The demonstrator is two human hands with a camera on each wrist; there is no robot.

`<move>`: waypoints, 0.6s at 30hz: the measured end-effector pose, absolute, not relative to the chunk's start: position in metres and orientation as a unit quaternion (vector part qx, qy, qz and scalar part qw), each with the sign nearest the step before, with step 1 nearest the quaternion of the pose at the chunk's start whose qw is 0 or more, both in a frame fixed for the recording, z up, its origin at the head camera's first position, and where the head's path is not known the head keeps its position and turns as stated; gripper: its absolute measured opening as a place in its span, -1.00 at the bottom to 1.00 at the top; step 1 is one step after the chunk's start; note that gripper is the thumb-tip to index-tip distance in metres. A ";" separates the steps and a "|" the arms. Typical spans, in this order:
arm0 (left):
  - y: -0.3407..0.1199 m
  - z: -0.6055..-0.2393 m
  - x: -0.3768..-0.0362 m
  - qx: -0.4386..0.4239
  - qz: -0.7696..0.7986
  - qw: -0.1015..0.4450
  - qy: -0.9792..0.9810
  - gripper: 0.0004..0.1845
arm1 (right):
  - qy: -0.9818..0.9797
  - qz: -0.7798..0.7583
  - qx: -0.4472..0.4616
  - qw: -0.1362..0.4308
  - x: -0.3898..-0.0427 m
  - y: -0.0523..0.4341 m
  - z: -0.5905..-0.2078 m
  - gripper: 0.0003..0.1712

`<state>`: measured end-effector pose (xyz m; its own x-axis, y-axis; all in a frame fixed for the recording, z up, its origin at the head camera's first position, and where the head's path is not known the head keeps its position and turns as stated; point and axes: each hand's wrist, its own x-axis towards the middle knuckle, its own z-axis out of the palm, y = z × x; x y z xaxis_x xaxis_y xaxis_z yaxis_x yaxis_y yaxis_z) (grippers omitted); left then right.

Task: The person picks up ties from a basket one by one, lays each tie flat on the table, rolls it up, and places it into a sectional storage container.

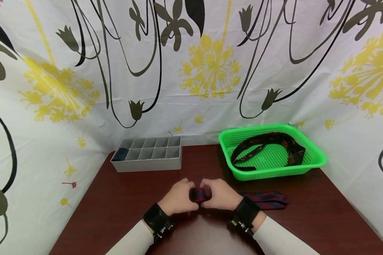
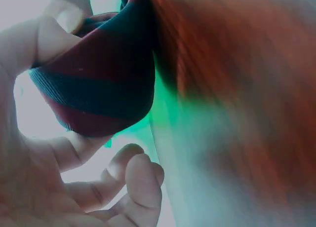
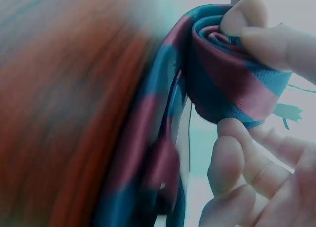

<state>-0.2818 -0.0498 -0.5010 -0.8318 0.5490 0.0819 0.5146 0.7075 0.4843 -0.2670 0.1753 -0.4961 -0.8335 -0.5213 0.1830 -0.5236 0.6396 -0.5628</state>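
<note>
A red-and-navy striped tie point(image 1: 198, 194) is partly rolled into a coil at the table's front middle. My left hand point(image 1: 178, 196) and right hand point(image 1: 220, 194) pinch the coil from either side. The unrolled tail point(image 1: 268, 199) trails right along the dark wood table point(image 1: 121, 212). The left wrist view shows the roll point(image 2: 96, 84) held between thumb and fingers point(image 2: 140, 182). In the right wrist view the coil's spiral end point(image 3: 232, 74) sits under my fingertips point(image 3: 247, 15), with the loose tail point(image 3: 158, 158) running down.
A grey divided organizer point(image 1: 148, 153) stands at the back left, with a dark rolled item point(image 1: 121, 153) in its left front cell. A green perforated basket point(image 1: 316, 161) at the back right holds a dark patterned tie point(image 1: 268, 141). A floral curtain surrounds the table.
</note>
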 end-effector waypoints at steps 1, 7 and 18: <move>-0.051 -0.501 -0.282 0.284 0.253 0.036 0.924 -0.59 | -0.907 0.310 0.285 0.001 -0.267 0.176 -0.496 -0.55; -0.052 -0.504 -0.284 0.322 0.257 0.056 0.909 -0.56 | -0.922 0.261 0.287 -0.003 -0.267 0.177 -0.502 -0.53; -0.048 -0.501 -0.281 0.300 0.237 0.048 0.923 -0.52 | -0.929 0.245 0.277 0.008 -0.268 0.177 -0.498 -0.60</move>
